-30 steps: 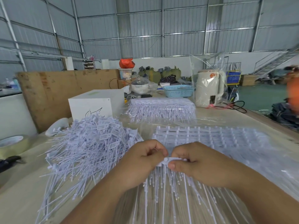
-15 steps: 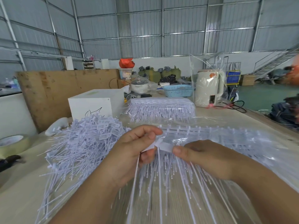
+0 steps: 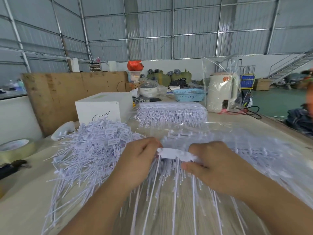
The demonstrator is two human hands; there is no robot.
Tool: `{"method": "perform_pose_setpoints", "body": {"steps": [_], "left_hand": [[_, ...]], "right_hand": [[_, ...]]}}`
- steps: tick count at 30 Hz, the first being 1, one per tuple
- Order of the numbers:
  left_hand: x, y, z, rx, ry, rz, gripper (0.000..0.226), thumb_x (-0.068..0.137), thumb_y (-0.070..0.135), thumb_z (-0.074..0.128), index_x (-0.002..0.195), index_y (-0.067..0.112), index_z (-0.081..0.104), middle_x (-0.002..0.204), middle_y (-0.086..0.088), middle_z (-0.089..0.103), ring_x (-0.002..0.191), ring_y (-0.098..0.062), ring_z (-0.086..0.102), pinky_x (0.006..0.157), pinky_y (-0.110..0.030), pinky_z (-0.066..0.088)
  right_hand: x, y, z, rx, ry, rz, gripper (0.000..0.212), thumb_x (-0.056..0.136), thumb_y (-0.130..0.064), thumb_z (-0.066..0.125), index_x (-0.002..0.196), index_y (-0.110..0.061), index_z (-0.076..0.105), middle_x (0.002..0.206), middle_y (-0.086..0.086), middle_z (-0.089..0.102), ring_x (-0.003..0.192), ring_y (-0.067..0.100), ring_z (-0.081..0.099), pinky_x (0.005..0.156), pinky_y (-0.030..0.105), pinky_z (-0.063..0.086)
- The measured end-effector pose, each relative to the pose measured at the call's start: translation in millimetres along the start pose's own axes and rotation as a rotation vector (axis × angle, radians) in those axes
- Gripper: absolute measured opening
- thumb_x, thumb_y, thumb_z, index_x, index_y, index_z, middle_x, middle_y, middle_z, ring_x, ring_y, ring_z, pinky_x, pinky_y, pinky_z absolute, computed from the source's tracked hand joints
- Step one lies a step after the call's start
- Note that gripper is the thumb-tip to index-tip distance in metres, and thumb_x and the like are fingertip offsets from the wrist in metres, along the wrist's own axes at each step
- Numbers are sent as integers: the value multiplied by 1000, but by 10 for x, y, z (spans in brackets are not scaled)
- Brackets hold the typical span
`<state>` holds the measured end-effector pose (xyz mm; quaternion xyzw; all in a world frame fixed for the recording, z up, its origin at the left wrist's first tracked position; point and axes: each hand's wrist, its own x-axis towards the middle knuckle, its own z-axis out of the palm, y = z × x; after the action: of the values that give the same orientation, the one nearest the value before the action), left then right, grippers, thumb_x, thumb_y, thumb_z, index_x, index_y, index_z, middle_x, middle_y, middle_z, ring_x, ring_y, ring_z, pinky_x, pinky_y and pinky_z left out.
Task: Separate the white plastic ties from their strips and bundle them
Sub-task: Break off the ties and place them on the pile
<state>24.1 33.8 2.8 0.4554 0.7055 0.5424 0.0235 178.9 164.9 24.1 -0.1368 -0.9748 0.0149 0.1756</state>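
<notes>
A strip of white plastic ties [image 3: 174,154] is held between both hands over the table, its long tails hanging toward me. My left hand [image 3: 138,163] pinches the strip's left end. My right hand [image 3: 211,164] pinches its right part with thumb below. A large loose pile of separated ties [image 3: 89,150] lies to the left. More strips in clear plastic [image 3: 250,150] spread under and to the right of my hands. Another wrapped bundle of strips [image 3: 171,114] lies farther back.
A white box [image 3: 103,106] stands behind the pile, a tape roll [image 3: 16,149] and a dark tool [image 3: 11,167] at the left edge. A blue basket [image 3: 189,94], a white kettle [image 3: 221,92] and cables sit at the back. A wooden board [image 3: 67,92] lines the left.
Both hands have lowered the strip and drawn closer to me; my left hand now pinches the strip's end with its fingers curled, where before the fingers were stretched over it.
</notes>
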Motion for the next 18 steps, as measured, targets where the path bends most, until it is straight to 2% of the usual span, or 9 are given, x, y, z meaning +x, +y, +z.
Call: {"method": "perform_pose_setpoints", "body": {"steps": [3,5,7,9,10,11,13,15,18], "left_hand": [[-46,125,-22,292,136,319,50,92,45,35,65,11,60,58,5,50,60,-12,47,63,-32,38],[-72,214,-59,465,289,528,43,96,35,38,70,13,64,69,4,57,69,-17,51,69,-37,38],[-112,282,-48,576,390,621,36,95,31,43,75,15,69,80,4,63,79,-19,54,75,-39,38],[-146,308,14,714,366,621,34,92,34,46,76,17,70,84,5,65,84,-20,56,82,-39,38],[-157,317,68,757,279,584,35,91,38,45,76,19,70,83,6,65,84,-19,57,85,-40,39],[-168,324,129,747,152,506,38,91,45,42,77,22,69,80,8,65,83,-16,57,85,-39,41],[-168,291,193,538,-53,303,42,87,59,39,77,25,63,68,12,59,71,-7,54,72,-33,45],[-139,203,188,288,-52,202,38,80,57,52,68,21,59,53,11,50,53,-3,45,54,-26,37],[-107,195,99,148,64,210,33,73,43,64,54,19,53,43,10,39,43,-4,36,46,-19,27]], "right_hand": [[9,-10,19,-67,14,-16,31,95,-56,40,79,-30,32,64,-11,39,60,11,41,68,33,23],[10,-5,21,-75,42,-18,33,95,-58,38,77,-31,30,64,-11,40,58,8,38,74,33,27],[5,-21,13,-89,73,-26,36,94,-59,37,73,-32,28,64,-10,41,59,11,40,74,32,30],[-9,-52,-2,-67,96,-16,36,93,-59,37,71,-31,28,64,-9,42,62,13,44,66,32,30],[-19,-63,-10,-39,105,-4,33,91,-58,37,73,-30,32,66,-9,44,64,14,48,62,32,30],[-33,-72,-18,-12,109,8,30,89,-55,38,75,-29,36,67,-8,47,66,15,51,58,32,32],[-55,-87,-20,47,104,17,27,85,-51,41,71,-29,38,65,-8,50,62,12,52,51,28,34],[-72,-92,-23,122,97,25,34,80,-60,44,63,-31,37,57,-8,46,55,6,48,48,25,31],[-83,-68,-43,144,49,107,61,62,-90,37,59,-29,42,55,-6,47,53,4,47,50,28,32]]}}
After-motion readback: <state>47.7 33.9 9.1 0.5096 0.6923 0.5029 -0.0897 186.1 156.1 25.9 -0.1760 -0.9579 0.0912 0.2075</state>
